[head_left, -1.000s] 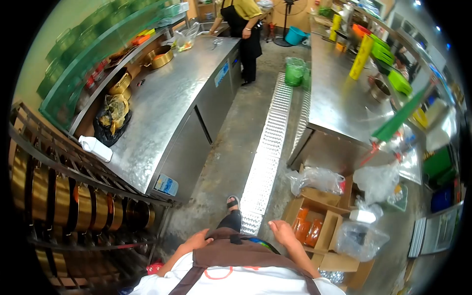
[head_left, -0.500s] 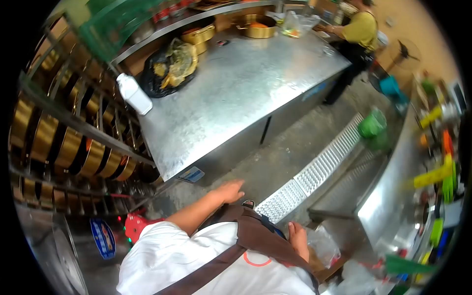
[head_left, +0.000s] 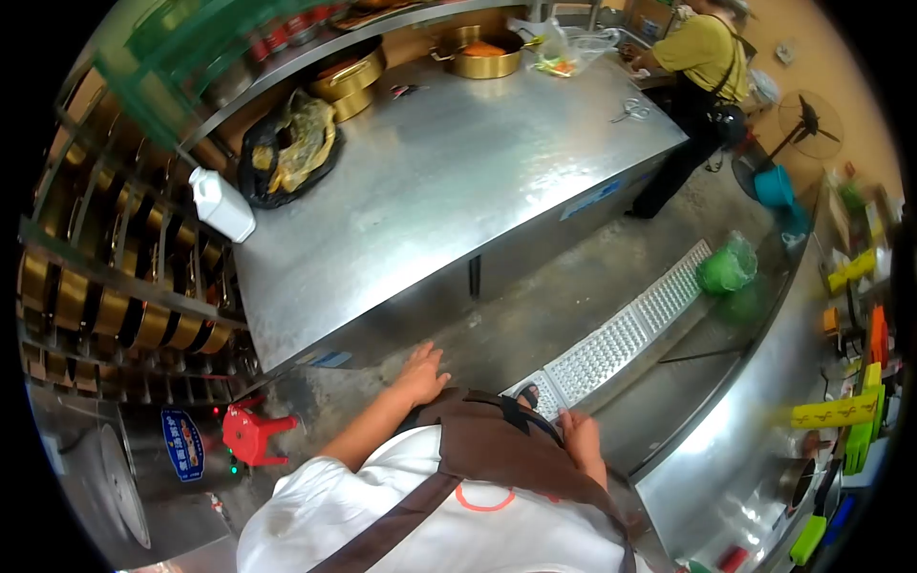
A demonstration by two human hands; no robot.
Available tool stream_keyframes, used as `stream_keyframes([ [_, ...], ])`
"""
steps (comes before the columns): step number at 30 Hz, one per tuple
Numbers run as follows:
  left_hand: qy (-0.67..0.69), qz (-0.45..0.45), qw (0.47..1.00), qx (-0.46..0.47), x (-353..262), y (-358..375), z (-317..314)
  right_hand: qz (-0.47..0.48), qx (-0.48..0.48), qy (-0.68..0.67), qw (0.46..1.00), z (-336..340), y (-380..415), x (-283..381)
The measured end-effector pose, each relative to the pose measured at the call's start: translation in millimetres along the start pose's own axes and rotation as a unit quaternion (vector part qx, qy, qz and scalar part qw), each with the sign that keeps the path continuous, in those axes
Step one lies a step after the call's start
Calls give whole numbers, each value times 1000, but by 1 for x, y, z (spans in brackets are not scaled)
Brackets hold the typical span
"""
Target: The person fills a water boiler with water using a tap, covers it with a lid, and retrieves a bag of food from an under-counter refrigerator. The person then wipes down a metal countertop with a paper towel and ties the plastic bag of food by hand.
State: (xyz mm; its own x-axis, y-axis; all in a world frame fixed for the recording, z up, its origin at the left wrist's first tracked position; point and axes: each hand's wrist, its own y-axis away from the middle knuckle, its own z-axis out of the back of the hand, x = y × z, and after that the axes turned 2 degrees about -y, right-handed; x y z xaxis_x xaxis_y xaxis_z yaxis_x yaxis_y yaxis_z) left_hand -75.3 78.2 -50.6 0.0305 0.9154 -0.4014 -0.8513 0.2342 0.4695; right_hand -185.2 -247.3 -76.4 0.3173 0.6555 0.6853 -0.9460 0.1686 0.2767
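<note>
My left hand (head_left: 420, 375) is held out over the grey floor, beside the front of the long steel table (head_left: 401, 201). Its fingers are spread and nothing is in them. Close to the brown apron (head_left: 497, 444) at my waist, my right hand (head_left: 580, 439) has its fingers curled in, with no held object showing. One sandalled foot (head_left: 528, 393) is on the perforated metal drain cover (head_left: 602, 363). On the table stand a white plastic jug (head_left: 222, 205) and an open black bag (head_left: 256, 172) with yellowish-brown stuff in it.
Brass pots (head_left: 485, 63), a clear plastic bag (head_left: 578, 50) and scissors (head_left: 631, 110) are on the table. A co-worker (head_left: 705, 57) stands at its far end. A red stool (head_left: 253, 435) is at left, a green-lined bin (head_left: 728, 264) ahead, a steel counter (head_left: 688, 468) at right.
I have moved forward along the aisle, and the view has shifted. The red stool shows more fully at left. Both hands keep much the same pose, the right fingers more curled.
</note>
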Motion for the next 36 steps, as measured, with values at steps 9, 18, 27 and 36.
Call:
stream_keyframes([
  [9, 37, -24, 995, -90, -99, -65, 12, 54, -140, -25, 988, 106, -94, -73],
  [18, 577, 289, 743, -177, -53, -191, 24, -42, -38, -50, 997, 111, -111, -67],
  [27, 493, 280, 753, -334, -90, -280, -4, -150, 88, -41, 984, 110, -98, -86],
  [36, 490, 227, 791, -288, -77, -290, -6, -191, -7, -72, 979, 134, -117, -116],
])
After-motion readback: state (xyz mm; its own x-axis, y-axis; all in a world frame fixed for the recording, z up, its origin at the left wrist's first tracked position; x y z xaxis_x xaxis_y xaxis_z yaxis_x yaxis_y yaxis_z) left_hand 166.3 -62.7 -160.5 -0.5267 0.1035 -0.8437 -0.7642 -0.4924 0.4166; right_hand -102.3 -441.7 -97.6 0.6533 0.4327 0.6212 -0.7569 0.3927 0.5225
